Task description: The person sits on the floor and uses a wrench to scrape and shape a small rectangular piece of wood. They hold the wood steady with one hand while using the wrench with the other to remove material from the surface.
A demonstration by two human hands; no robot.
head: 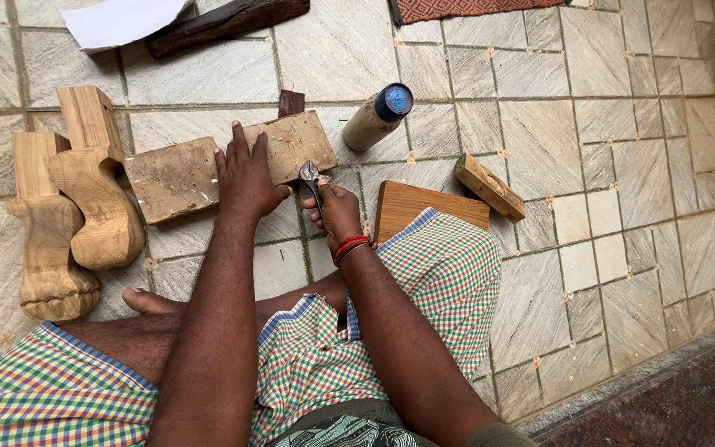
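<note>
Only the head cam here, looking straight down at me sitting on the stone tile floor (589,165) in my checked cloth (448,273).

My left hand (246,178) is flat and open, fingers spread, pressing down on the two rough wood blocks (208,165) that sit end to end in front of me. The palm lands right over the seam where they meet, so it's touching both.

My right hand (337,211) is closed around a small metal tool (309,175), some kind of wrench or pliers, can't tell which from this angle. The shiny head pokes up out of my fist and sits right at the near edge of the right-hand block, just beside my left thumb. There's a red thread band (351,247) on that wrist.

Around all that: two carved wooden legs (76,215) lie off to my left, side by side, touching each other. A bottle with a blue cap (378,116) lies on its side just past the blocks. A smooth wooden board (424,207) is tucked partly under my right knee, and a short wood offcut (490,186) lies just beyond it. Further up there's a dark plank (225,23) with a white sheet (122,21) beside it.
</note>
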